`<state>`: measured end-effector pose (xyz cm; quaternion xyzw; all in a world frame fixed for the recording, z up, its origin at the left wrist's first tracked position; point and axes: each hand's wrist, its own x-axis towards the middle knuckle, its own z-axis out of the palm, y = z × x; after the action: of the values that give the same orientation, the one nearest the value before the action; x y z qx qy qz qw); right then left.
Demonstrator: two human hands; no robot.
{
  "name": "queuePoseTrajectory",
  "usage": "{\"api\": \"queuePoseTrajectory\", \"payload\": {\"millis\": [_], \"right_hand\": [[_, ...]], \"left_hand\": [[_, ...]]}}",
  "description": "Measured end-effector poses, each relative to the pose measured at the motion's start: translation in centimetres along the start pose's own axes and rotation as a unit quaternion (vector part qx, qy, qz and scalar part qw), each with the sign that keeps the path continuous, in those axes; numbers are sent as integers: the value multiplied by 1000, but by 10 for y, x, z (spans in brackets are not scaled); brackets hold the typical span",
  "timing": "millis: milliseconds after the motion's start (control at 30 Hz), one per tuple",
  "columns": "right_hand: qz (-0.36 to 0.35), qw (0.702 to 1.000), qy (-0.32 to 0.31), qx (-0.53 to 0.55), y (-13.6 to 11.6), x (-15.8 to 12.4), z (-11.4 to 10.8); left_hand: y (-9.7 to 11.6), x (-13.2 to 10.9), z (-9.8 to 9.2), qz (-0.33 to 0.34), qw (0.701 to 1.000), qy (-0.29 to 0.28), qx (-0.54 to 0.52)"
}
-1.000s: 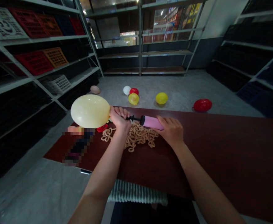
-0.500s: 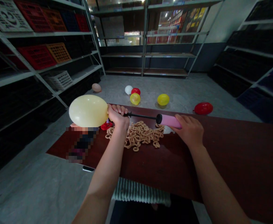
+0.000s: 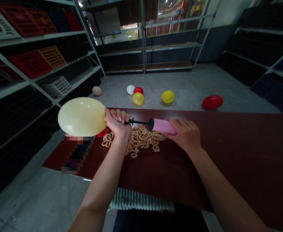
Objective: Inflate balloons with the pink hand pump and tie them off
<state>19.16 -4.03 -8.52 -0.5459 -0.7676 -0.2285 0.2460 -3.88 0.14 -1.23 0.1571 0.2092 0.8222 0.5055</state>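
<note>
Over the table, the left hand closes tight around the neck of a yellow balloon and a pump's black nozzle, pinching them together so they stay joined. Fingers of the right hand press along the pump's pink barrel, holding it level beyond a heap of rings.

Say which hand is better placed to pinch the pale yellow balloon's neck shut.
Left, probably: the left hand is closed around the neck of the pale yellow balloon at the black pump nozzle, while the right hand is farther away, on the pink pump barrel.
</note>
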Motion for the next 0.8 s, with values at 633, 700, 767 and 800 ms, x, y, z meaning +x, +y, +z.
{"api": "queuePoseTrajectory", "payload": {"millis": [633,700,767,800], "right_hand": [[-13,999,20,49,-22,4,4],[-9,999,16,35,-20,5,6],[-6,1000,11,21,-16,4,8],[-6,1000,9,14,-13,3,9]], "left_hand": [[-18,-12,2,-51,997,-49,30],[-16,-8,2,-47,998,-36,29],[-13,-2,0,-43,999,-20,24],[-11,2,-1,-40,999,-13,19]]}}
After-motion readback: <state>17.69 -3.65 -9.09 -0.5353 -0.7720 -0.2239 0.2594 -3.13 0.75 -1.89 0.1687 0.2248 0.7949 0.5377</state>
